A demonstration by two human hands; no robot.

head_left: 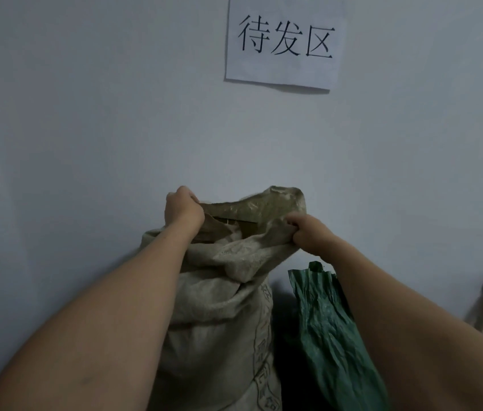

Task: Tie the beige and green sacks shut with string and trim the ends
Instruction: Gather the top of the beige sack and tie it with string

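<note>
Head view: found beige sack (219, 321) upright against wall (86, 143), green sack (326, 327) just beside, on its right. Gripped rim with hands apart: left hand (182, 207) clenched on far-left edge, right hand (307, 234) clenched on near-right edge, likely to stretch mouth up before gathering neck for string. Looked coarse, woven, dusty, creased; faded print down side; mouth gaping, cardboard-like edge inside. Spotted no string, no cutter. Judged neither sack tied yet.

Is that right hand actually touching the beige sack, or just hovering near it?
Touching. The head view shows the right hand with its fingers curled round a bunch of fabric at the open rim of the beige sack.
</note>
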